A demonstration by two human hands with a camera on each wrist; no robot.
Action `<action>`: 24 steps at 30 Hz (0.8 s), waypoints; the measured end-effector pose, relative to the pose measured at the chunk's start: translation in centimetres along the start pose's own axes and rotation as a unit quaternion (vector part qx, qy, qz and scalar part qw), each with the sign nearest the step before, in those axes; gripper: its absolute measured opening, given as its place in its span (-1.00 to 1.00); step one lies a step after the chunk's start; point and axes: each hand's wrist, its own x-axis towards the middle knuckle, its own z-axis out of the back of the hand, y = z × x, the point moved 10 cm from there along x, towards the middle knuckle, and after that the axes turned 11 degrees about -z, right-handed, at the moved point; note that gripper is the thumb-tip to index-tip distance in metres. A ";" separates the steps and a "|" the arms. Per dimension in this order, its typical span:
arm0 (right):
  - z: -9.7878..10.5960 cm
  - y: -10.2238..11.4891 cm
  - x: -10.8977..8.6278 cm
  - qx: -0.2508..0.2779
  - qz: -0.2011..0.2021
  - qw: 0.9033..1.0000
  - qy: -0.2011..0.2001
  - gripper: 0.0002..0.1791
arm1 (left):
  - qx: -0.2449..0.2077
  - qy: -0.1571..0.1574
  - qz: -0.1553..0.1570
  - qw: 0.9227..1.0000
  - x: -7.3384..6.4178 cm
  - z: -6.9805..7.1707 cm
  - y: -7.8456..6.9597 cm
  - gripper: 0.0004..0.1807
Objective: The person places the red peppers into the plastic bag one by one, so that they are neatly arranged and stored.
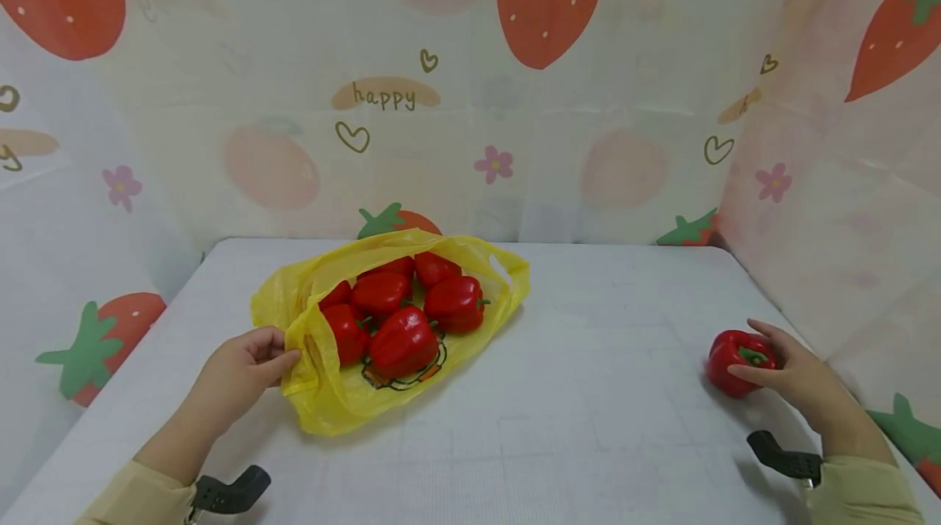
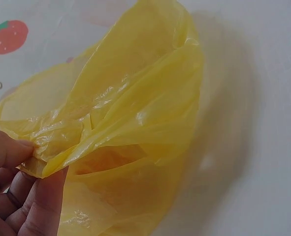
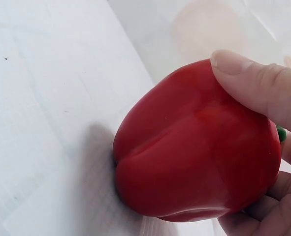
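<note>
In the head view a yellow plastic bag (image 1: pixel 331 411) lies at the left of the table, its mouth gaping toward me. Several red bell peppers (image 1: pixel 403 343) with green stems are inside it. My left hand (image 1: pixel 243 374) pinches the bag's left edge between thumb and fingers; the left wrist view shows the gathered yellow film (image 2: pixel 140 98) there. Far to the right, my right hand (image 1: pixel 809 386) grips a single red bell pepper (image 1: pixel 724 358), thumb on one side and fingers on the other. Close up in the right wrist view, that pepper (image 3: pixel 194 152) is at the white table surface.
The white-covered table (image 1: pixel 588 427) spreads between the bag and the lone pepper. Behind it and on both sides hangs a cloth backdrop (image 1: pixel 456 166) printed with strawberries, hearts and flowers. A black wrist mount (image 1: pixel 231 492) sticks out from each sleeve.
</note>
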 end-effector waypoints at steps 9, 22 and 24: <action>0.0 -0.8 0.3 -0.002 -0.013 1.000 0.011 0.22 | -0.006 0.001 0.005 1.000 0.0 -0.1 0.0 -0.69; -0.4 -2.0 0.6 -0.003 -0.013 1.000 0.016 0.21 | -0.006 0.000 0.008 1.000 0.0 -0.2 0.1 -0.69; -0.5 -2.2 0.7 0.004 -0.008 1.000 0.017 0.20 | -0.008 -0.001 0.008 1.000 0.0 -0.2 0.2 -0.69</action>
